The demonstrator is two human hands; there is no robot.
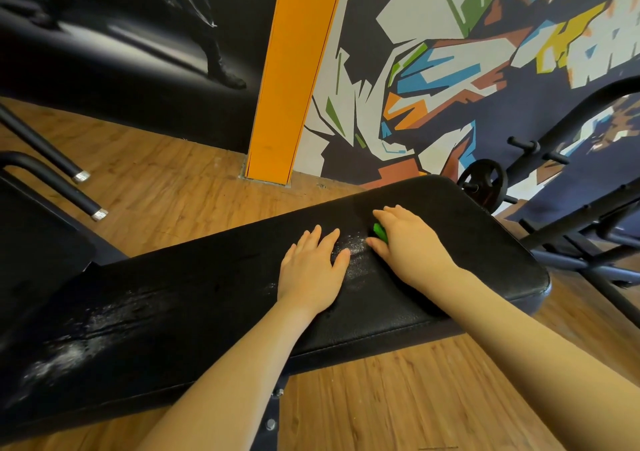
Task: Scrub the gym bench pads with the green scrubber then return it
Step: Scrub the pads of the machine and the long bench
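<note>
Scrubber [380, 232] sits gripped under the right hand [408, 246] on the bench pad [207, 298]. Left hand [313, 267] rests flat, fingers straight

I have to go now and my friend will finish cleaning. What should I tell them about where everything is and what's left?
Left hand: flat on the bench pad, fingers straight, holding nothing.
Right hand: curled over the green scrubber, pressing it on the pad near the far right end.
Done so far: white foamy streaks show at the left end and between the hands, so those parts look scrubbed.
Left: scrub the rest of the pad, and any other pad, then put the scrubber back. Its home spot is not in view.
</note>
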